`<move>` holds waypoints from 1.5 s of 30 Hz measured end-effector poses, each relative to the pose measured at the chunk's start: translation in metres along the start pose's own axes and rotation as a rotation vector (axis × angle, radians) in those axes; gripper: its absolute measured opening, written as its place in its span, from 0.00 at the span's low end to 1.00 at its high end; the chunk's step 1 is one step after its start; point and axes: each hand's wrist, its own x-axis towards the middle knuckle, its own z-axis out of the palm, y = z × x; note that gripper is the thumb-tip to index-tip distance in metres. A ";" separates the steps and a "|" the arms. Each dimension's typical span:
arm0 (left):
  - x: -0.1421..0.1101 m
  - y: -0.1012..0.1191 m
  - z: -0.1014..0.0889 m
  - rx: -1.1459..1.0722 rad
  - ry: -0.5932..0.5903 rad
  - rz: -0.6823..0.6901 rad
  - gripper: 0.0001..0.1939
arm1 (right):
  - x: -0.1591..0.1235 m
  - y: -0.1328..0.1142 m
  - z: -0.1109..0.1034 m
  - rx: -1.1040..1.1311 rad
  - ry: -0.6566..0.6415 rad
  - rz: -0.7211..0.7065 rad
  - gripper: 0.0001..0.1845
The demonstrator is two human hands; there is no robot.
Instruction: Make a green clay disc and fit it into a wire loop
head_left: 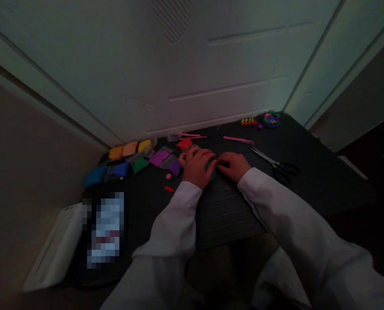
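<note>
My left hand is closed over a green clay piece on the dark table, its fingers and thumb curled around it and hiding most of it. Close by on the right, my right hand is pinched, its fingertips meeting the edge of the green piece near my left thumb. Whatever sits in that pinch is too small to make out. A pink clay ball and a red clay strip lie left of my left hand. Just beyond its fingers is a red clay packet.
Clay packets in several colours, including a blue one, line the table's left side. Pink tweezers and black-handled scissors lie to the right. Behind them stands a dish of colourful pieces. A blurred bright screen is front left.
</note>
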 end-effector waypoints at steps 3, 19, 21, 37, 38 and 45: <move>0.001 -0.003 0.002 0.001 -0.006 0.021 0.10 | 0.000 0.000 0.000 -0.003 0.005 0.002 0.10; 0.005 -0.006 0.002 0.003 0.001 -0.009 0.09 | -0.001 0.000 -0.001 0.016 -0.004 -0.003 0.10; 0.006 -0.007 0.002 -0.001 -0.011 -0.012 0.09 | -0.001 -0.001 -0.001 0.013 -0.002 0.000 0.10; 0.005 -0.018 0.000 0.005 -0.019 -0.008 0.09 | 0.000 0.000 -0.002 0.021 -0.005 0.007 0.10; 0.005 -0.018 -0.001 0.006 -0.018 -0.015 0.08 | 0.000 0.000 -0.002 0.023 -0.006 0.008 0.10; 0.004 -0.022 -0.005 0.008 -0.039 -0.023 0.08 | 0.000 0.001 -0.001 0.036 -0.002 0.006 0.10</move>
